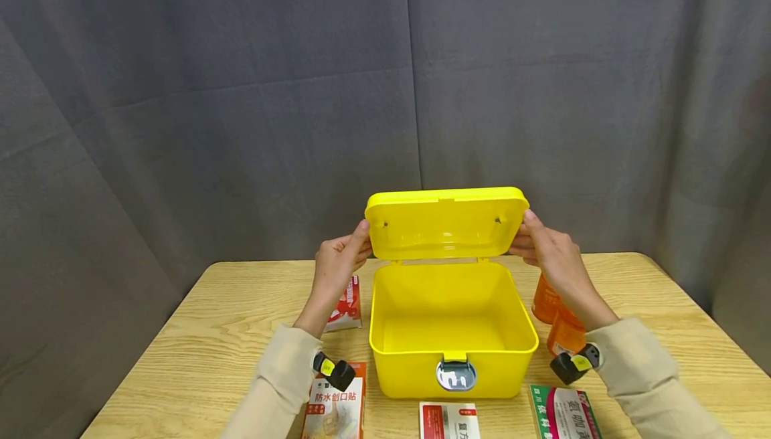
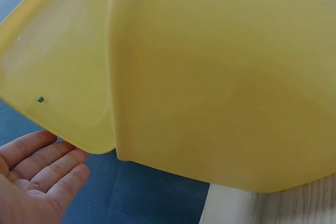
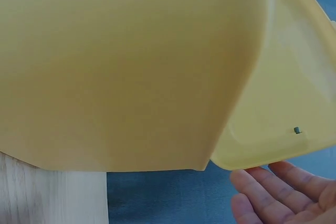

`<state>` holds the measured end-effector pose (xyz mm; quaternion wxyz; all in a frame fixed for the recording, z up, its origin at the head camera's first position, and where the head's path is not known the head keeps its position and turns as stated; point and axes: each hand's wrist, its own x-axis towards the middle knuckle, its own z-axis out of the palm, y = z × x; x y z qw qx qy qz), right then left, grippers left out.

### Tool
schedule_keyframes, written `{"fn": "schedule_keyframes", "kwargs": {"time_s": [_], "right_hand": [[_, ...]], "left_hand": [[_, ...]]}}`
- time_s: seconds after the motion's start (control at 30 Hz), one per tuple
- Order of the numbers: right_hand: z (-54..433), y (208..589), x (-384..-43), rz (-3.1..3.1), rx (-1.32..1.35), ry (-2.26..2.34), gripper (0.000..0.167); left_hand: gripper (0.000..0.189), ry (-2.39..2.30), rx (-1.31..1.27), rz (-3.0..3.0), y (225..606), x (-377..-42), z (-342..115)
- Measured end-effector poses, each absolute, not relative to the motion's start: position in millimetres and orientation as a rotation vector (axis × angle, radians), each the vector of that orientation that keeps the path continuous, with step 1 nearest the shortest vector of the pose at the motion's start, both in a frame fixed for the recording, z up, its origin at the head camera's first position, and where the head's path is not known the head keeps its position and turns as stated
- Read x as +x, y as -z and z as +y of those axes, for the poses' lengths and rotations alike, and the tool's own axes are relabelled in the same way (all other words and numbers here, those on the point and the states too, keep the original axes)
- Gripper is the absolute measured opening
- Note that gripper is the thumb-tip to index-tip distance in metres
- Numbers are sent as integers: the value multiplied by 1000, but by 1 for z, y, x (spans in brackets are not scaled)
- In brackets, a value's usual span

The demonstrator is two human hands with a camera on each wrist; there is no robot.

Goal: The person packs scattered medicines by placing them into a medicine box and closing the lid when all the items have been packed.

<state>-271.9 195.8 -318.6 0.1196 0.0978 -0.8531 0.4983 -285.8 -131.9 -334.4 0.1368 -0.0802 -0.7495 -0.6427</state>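
A yellow storage box (image 1: 409, 375) stands on the wooden table with its hinged lid (image 1: 446, 231) raised at the back. Its inside holds nothing, and a silver latch (image 1: 456, 376) is on the front. At the lid's left edge, my left hand (image 1: 338, 261) touches with straight fingers; the left wrist view shows these fingers (image 2: 55, 166) along the lid's rim. My right hand (image 1: 555, 251) touches the right edge, thumb near the upper corner. In the right wrist view its fingers (image 3: 278, 190) lie extended against the rim.
Left of the yellow box lie a red-and-white box (image 1: 346, 305) and an orange-and-white bandage box (image 1: 334, 405). Two orange bottles (image 1: 545, 300) stand at right, partly behind my right forearm. In front are a red-and-white medicine box (image 1: 448, 421) and a green-and-white one (image 1: 565, 412). A grey curtain (image 1: 301, 91) hangs behind.
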Motion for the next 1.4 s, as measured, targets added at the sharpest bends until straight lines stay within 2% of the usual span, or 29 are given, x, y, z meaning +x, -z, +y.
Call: {"fn": "schedule_keyframes", "kwargs": {"time_s": [0.4,0.83,1.17,1.4], "right_hand": [[197,325,-275,-2535,280,-1468,79],[198,330,-280,-2534,253,-1330,54],[198,332,-284,-2503,222,-1269,42],[198,335,-287,-2485,231,-1233,37]], "left_hand": [[64,1872,-226,-2201,342,-289,-132],[63,1831,-199,-2201,342,-288,-130],[60,1843,-188,-2180,343,-289,-128],[45,1781,-172,-2232,342,-289,-128]]}}
